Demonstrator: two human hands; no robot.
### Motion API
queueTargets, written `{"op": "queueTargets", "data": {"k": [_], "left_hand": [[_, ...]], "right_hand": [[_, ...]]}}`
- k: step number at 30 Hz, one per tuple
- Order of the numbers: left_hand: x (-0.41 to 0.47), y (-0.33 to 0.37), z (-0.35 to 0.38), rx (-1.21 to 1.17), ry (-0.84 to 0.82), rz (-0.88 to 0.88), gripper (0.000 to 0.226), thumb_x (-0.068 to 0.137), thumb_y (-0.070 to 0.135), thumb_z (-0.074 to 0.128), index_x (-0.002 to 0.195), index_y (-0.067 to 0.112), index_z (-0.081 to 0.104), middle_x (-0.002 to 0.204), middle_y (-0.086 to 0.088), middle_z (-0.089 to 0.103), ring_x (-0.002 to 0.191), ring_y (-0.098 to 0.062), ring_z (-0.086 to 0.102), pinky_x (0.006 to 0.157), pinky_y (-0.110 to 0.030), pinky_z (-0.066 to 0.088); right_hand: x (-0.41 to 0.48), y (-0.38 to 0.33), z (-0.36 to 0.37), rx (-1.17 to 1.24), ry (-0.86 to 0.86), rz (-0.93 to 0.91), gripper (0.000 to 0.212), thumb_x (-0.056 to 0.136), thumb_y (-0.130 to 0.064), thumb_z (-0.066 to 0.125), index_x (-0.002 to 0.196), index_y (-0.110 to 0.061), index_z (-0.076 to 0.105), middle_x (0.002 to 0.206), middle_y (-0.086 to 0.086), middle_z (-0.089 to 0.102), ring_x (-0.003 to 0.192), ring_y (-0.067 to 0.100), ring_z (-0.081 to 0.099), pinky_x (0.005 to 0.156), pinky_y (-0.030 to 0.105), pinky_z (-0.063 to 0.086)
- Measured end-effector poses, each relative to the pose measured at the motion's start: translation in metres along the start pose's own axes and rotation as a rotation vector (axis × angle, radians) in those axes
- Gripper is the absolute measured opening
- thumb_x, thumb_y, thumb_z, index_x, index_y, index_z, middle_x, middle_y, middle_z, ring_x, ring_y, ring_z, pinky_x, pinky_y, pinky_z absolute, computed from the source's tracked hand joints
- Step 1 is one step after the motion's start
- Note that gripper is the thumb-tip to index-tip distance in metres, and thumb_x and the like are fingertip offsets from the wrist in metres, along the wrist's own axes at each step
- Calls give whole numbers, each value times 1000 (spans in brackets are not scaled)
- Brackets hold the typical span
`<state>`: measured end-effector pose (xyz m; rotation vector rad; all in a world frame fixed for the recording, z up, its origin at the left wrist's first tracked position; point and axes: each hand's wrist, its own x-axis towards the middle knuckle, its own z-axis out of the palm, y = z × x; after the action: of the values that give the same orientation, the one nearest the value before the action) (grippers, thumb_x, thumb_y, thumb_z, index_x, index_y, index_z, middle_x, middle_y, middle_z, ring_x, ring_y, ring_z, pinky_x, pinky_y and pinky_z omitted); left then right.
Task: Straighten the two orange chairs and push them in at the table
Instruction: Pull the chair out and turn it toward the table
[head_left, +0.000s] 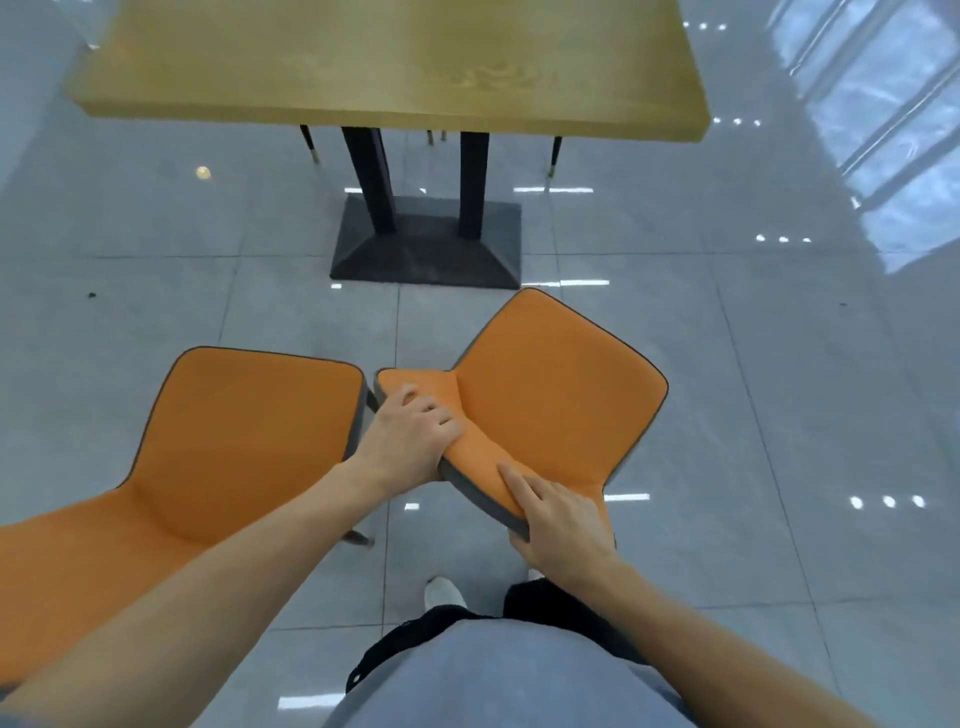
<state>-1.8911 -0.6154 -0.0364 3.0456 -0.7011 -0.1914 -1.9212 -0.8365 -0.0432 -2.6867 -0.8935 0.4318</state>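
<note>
Two orange chairs with grey edging stand on the floor in front of a wooden table (395, 67). The right chair (550, 384) is turned at an angle, its seat corner pointing toward the table's black base (431, 249). My left hand (410, 436) grips the upper left part of its backrest. My right hand (561, 519) grips the lower right end of the same backrest. The left chair (239, 431) stands beside it, nearly touching, its seat facing the table and its backrest running toward the lower left corner.
The floor is glossy grey tile (753, 395) with light reflections. Thin dark legs of other chairs (555, 153) show beyond the table. My foot in a white shoe (444, 592) stands behind the right chair.
</note>
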Motion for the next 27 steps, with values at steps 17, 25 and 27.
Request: {"op": "queueTargets", "data": {"k": [17, 25, 27], "left_hand": [[39, -58, -2, -3, 85, -94, 26, 58, 29, 83, 78, 17, 73, 78, -3, 75, 81, -25, 68, 91, -49, 45], [94, -101, -14, 3, 68, -180, 34, 53, 31, 88, 81, 17, 74, 82, -5, 75, 85, -28, 68, 93, -55, 43], [106, -116, -18, -1, 53, -206, 37, 53, 32, 90, 82, 17, 73, 84, -6, 75, 86, -29, 68, 92, -57, 43]], "right_hand": [[79, 26, -18, 20, 99, -160, 61, 65, -24, 64, 123, -12, 51, 77, 2, 71, 48, 23, 59, 36, 30, 48], [153, 56, -40, 25, 125, -220, 57, 67, -23, 61, 122, -10, 53, 80, 6, 71, 49, 25, 60, 36, 31, 48], [176, 61, -47, 23, 111, -245, 58, 68, -21, 65, 123, -9, 53, 81, 7, 71, 49, 26, 60, 37, 32, 49]]}}
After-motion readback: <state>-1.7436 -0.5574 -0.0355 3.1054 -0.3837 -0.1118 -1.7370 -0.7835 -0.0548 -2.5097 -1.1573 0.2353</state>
